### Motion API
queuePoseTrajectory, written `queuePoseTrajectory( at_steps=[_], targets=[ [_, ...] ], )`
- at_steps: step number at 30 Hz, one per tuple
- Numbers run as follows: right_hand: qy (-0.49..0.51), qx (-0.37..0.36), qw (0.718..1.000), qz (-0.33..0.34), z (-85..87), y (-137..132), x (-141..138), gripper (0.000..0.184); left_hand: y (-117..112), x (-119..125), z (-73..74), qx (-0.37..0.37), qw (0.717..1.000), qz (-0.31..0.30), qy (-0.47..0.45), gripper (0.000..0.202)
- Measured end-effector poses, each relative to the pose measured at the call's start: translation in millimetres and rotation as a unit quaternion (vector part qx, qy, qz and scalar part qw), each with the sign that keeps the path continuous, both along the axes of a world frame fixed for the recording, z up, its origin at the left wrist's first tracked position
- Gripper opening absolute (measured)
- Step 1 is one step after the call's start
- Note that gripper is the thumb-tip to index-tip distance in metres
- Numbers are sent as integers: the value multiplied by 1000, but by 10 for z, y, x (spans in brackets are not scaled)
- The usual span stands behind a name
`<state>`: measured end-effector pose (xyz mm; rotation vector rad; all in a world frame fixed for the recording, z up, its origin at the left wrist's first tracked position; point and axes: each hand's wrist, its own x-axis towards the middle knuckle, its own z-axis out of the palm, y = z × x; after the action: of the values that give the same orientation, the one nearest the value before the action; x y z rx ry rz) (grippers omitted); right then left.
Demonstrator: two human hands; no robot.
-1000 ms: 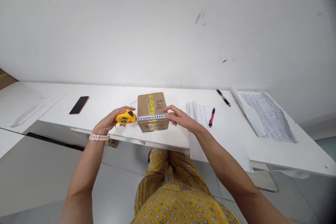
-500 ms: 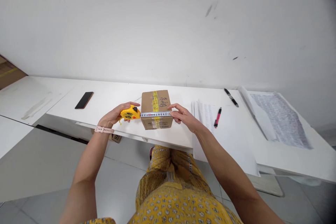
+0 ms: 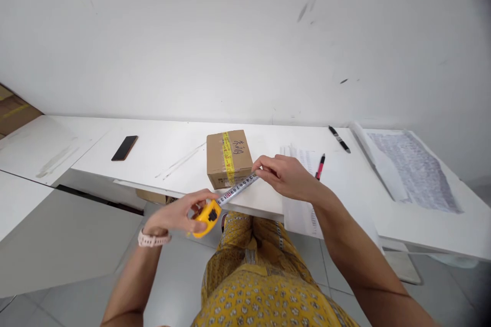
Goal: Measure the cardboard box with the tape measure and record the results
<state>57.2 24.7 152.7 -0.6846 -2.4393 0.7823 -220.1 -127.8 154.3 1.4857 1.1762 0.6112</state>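
Observation:
My left hand (image 3: 184,213) grips the yellow case of a tape measure (image 3: 208,218) in front of the table's near edge. Its numbered blade is drawn out and slants up to the right, in front of a cardboard box (image 3: 217,156). My right hand (image 3: 286,176) is closed, with thumb and forefinger pinching the end of the blade by the box's near right corner. The box carries yellow printed tape across its top and dark handwriting; the blade crosses in front of its lower right part.
A phone (image 3: 125,148) lies on the white table (image 3: 176,143) to the left. Right of the box are printed sheets (image 3: 299,214), a red and black pen (image 3: 320,166), a black pen (image 3: 339,139) and a handwritten sheet (image 3: 414,171). A wall stands behind.
The tape blade has left the top of the box and now slants in front of it. My left hand has come down and nearer with the case; my right hand has shifted slightly right.

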Motion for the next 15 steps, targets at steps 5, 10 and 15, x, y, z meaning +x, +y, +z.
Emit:
queuePoseTrajectory(
  at_steps=[5, 10, 15],
  targets=[
    [17, -43, 996, 71, 93, -22, -46, 27, -323, 205, -383, -38, 982, 89, -160, 63],
    [108, -120, 987, -17, -160, 125, -111, 41, -423, 53, -579, -3, 926, 276, -258, 74],
    [30, -137, 988, -64, -693, 238, -168, 73, -195, -69, -879, 55, 862, 410, -294, 69]
  ],
)
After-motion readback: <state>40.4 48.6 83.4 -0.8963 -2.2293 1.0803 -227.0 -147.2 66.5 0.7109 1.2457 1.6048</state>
